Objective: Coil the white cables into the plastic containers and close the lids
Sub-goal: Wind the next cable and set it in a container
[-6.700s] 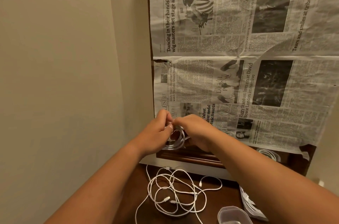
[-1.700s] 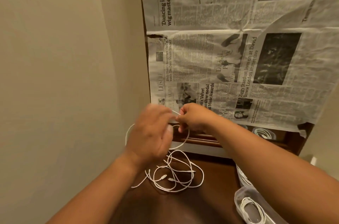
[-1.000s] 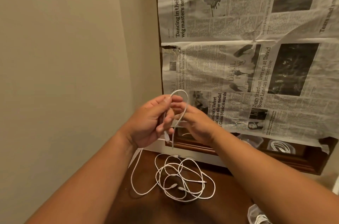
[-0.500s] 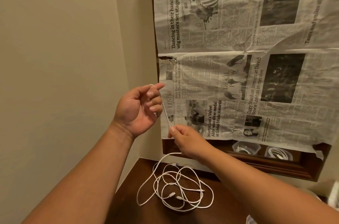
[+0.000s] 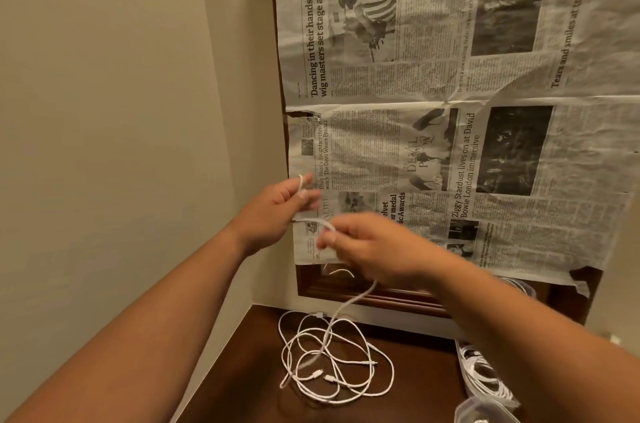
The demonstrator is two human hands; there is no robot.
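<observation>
**Entry:** white cable point(image 5: 349, 301), partly coiled.
**Held:** the end is pinched at the fingertips of the left hand point(image 5: 277, 211). A span is gripped in the curled, blurred fingers of the right hand point(image 5: 374, 246), probably so a loop can be formed clear of the tangle.
**Remainder:** it is left trailing to the loose pile point(image 5: 332, 363) on the desk point(image 5: 242, 388), at 6 o'clock of the hands.
**Destination:** the plastic containers point(image 5: 462, 358), some holding coiled cable, are kept at 3 o'clock of the pile, seemingly for easy reach.

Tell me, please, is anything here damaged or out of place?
The newspaper over the wooden frame is torn at its left edge, and its lower right corner curls away. On the table, loose white cables lie tangled, not coiled.
</observation>
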